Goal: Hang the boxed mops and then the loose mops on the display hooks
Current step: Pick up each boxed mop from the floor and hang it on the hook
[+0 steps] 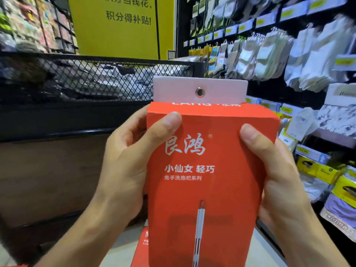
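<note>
box: tall red cardboard mop box with white lettering and a printed mop picture (208, 170), held upright at centre of view, printed front facing the camera
long axis: vertical; lower end runs out of view at the bottom edge
hang tab: white card tab (200, 90) sticking up from the box top, with a metal eyelet (200, 92) in its middle
left hand: left hand (123, 166) grips the box's left side, thumb across the front, fingers curled round behind
right hand: right hand (277, 174) grips the right side, thumb on the front edge, fingers hidden behind
key relation: both grips sit below the box top, so tab and eyelet stand clear above the thumbs, unobstructed; hands about level, neither nearer the eyelet
target: no free display hook identifiable; rack at right (289, 54) carries hanging pale packets, blurred
next (judgement): raise box, line eyelet onto a hook tip, push on
spare stock: second red box (143, 245) low, beneath the held one
behind: black wire-mesh basket (96, 78); yellow sign with black lettering (119, 26)
</note>
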